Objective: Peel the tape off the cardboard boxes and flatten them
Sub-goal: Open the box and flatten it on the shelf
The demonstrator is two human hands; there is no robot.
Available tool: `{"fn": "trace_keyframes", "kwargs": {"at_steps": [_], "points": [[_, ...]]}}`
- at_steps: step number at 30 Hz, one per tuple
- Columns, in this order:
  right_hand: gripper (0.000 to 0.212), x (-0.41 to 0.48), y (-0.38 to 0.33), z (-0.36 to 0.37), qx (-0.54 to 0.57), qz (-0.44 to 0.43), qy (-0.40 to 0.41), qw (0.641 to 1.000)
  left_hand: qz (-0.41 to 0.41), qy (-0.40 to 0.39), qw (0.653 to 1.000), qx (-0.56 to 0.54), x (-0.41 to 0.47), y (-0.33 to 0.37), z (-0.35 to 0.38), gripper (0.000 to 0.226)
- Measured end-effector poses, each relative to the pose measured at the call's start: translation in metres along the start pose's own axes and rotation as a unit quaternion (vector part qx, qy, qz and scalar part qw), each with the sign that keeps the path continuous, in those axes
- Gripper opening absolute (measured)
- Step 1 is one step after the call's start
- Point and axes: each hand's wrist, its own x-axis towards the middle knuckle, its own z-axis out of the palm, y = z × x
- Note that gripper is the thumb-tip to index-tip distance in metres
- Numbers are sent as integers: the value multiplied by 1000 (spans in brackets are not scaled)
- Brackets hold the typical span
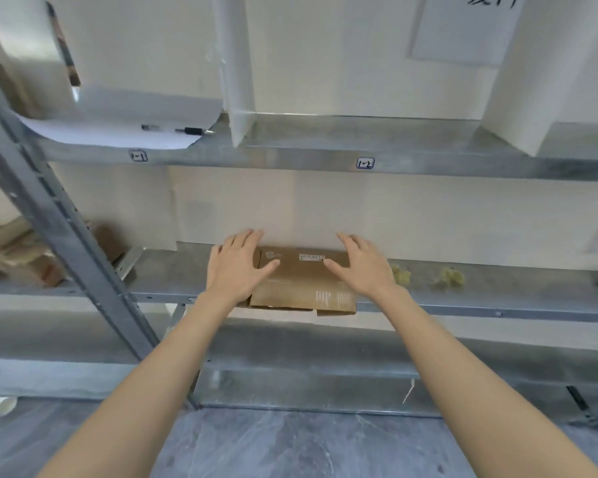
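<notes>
Flattening cardboard box [301, 281] on metal shelf [480, 293]: left hand [237, 267], right hand [363, 267] at either end, fingers [244, 238] spread wide, gripping nothing. Best: even pressure along creases.

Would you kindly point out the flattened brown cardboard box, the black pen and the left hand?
flattened brown cardboard box [301, 282], head view, middle of its top face
black pen [192, 130], head view, its dark grip
left hand [237, 270], head view, its back

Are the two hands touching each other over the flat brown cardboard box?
Apart. The head view shows bare flat brown cardboard box between the left hand and right hand.
</notes>
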Motion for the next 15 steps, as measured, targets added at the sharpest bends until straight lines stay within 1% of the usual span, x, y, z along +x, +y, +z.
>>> {"fn": "trace_keyframes", "kwargs": {"at_steps": [6,9,10,12,15], "points": [[71,-28,-8,-60,-14,-14,19,1000,23,36,999,-2,-17,27,-44,69],[70,-38,-13,-93,5,-23,48,999,34,46,998,-1,-20,34,-60,69],[69,-43,-17,-107,21,-30,63,997,35,47,998,0,-20,35,-65,70],[65,-54,-28,-141,57,-62,125,989,39,49,998,3,-18,36,-74,70],[55,-90,-60,-205,136,-124,214,959,44,56,997,11,-16,35,-83,70]]}}
